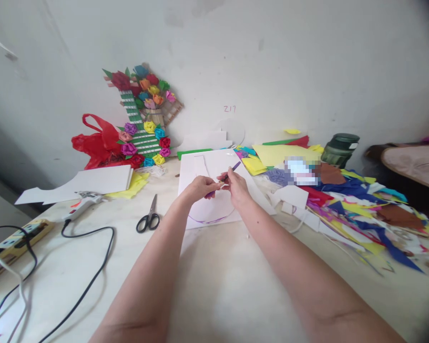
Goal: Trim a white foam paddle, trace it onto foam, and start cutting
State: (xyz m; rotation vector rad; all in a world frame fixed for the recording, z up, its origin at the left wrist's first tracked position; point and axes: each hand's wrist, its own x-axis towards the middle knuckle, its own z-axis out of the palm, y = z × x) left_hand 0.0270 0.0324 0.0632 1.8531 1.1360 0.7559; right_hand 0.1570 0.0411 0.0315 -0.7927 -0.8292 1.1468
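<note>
Over a white sheet (pixel 219 159) on the table, both my hands meet on a slim purple pen (pixel 237 165). My right hand (pixel 237 188) is closed around its upper part, and the purple end sticks out above the fingers. My left hand (pixel 201 187) pinches the lower part, where a bit of purple shows beneath the fingertips. Whether the piece in my left hand is a separate cap is hidden by the fingers. A purple curved line (pixel 208 222) runs along the sheet's near edge, and a narrow cut or outlined shape lies on its far left.
Black-handled scissors (pixel 149 220) lie left of the sheet. Further left are a glue gun (pixel 82 206) with its cord and a power strip (pixel 19 244). Paper flowers (pixel 148 128) stand by the wall. Coloured scraps (pixel 364 209) and a dark green jar (pixel 339 150) occupy the right.
</note>
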